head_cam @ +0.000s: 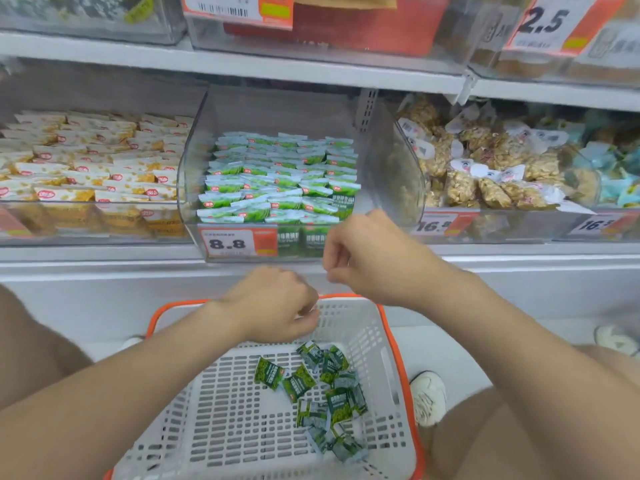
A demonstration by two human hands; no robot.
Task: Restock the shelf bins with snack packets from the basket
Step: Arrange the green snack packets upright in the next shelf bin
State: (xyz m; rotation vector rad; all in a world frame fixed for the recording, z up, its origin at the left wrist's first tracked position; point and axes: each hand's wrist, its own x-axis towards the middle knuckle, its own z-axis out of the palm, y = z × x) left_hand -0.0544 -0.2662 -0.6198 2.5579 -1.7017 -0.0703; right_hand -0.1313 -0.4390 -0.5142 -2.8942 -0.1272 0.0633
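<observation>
Middle bin (391, 161) nearly full of green packets (277, 178), few loose packets (329, 393) left in the basket (382, 317); left hand (273, 303) and right hand (363, 258) curled, whether pinching anything, cannot tell.

left hand (273, 303), right hand (367, 258): hold hidden behind curled fingers | basket (349, 323) near rim: cut off

We found the scene brightly and evenly lit, with only faint shadows. Glare hazed the wall of the clear bin (391, 161). Wide-angle distortion bowed the shelf edge (242, 65). The left hand (273, 303), right hand (363, 258) and upper price tags (543, 22) were softly blurred.
</observation>
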